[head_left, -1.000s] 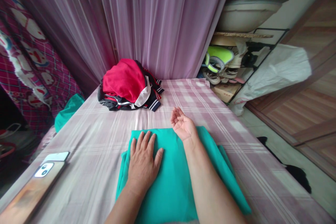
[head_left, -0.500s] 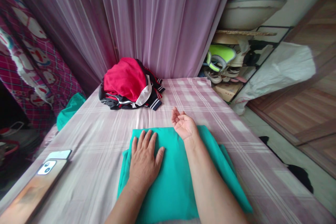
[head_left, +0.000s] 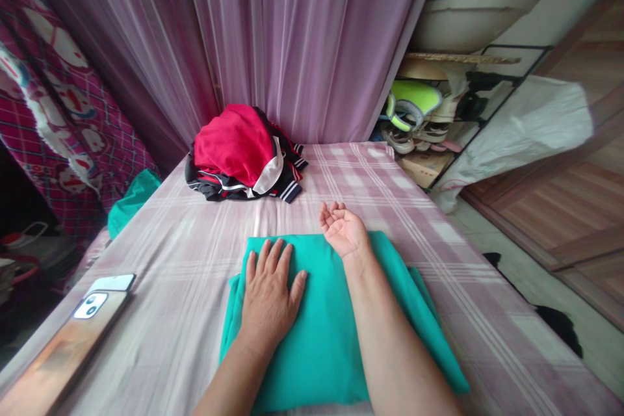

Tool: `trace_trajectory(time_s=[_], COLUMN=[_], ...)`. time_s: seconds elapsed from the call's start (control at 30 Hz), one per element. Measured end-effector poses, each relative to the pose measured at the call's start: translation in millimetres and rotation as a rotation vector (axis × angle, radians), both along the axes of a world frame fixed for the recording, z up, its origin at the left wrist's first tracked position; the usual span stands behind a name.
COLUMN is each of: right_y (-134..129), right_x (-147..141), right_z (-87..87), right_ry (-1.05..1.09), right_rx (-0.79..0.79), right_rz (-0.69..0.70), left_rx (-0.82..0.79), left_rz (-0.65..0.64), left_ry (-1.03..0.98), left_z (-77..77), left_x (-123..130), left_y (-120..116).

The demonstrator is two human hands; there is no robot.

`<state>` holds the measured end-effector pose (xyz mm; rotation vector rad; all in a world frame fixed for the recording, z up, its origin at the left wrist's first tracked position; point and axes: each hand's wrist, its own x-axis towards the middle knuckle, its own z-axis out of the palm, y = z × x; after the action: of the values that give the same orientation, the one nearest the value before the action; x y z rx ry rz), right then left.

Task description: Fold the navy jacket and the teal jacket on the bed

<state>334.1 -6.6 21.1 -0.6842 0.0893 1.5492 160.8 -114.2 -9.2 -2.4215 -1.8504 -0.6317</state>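
**2 hands on a folded teal cloth**

A folded teal fabric cloth [head_left: 322,331] lies on the near part of a bed covered with a pink-and-white plaid sheet [head_left: 195,253], directly in front of the person. Both bare forearms reach forward over it from the bottom edge of the view.

The left hand [head_left: 270,292] lies palm down on the cloth's left half, fingers spread and stretched forward, the thumb angled out to the right. It presses flat on the fabric and grips nothing. The fingertips stop just short of the cloth's far edge.

The right hand [head_left: 344,231] is turned palm up at the cloth's far edge, the wrist resting on the fabric and the fingers loosely curled upward over the sheet just beyond. It is open and holds nothing. The right forearm lies along the cloth's right half, crossing it from near to far.

Farther back on the bed, close to a hanging mauve sheer curtain [head_left: 292,39], sits a heap of red, black and white clothes [head_left: 241,156]. At the bed's left edge lie a smartphone with a white camera block [head_left: 92,305] and, farther back, a second piece of teal cloth [head_left: 131,201]. To the right of the bed stands a black metal shoe rack [head_left: 439,117], with a white plastic bag [head_left: 517,136] beside it.
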Motion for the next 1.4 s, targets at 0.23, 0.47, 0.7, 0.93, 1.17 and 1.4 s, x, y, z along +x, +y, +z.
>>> trace_trajectory(time_s=[0.23,0.47,0.7,0.93,1.17,1.4], right_y=[-2.0,-0.3,-2.5,-3.6,-2.9,-2.2], right_x=[-1.0,0.2,-1.5,-2.2,-1.9,-1.5], right_z=[6.1,0.4,6.1,9.4,8.7,5.9], right_ry=[-0.023,-0.031,-0.055,-0.049,-0.043,-0.040], right_rx=[-0.027,0.015,-0.017,-0.038,-0.041,-0.036], right_rz=[0.001,0.011,0.005,0.001,0.003,-0.003], left_rx=[-0.016,0.004,0.000,0.001,0.000,0.008], left_rz=[0.001,0.004,0.011,0.012,0.007,0.009], left_ry=[0.005,-0.005,0.002,0.006,0.013,0.003], left_z=[1.2,-0.5,-1.1,-1.3,0.2,0.4], left_x=[-0.1,0.0,0.3,0.2,0.0,0.5], left_y=[-0.4,-0.7,-0.2,-0.3,0.0,-0.3])
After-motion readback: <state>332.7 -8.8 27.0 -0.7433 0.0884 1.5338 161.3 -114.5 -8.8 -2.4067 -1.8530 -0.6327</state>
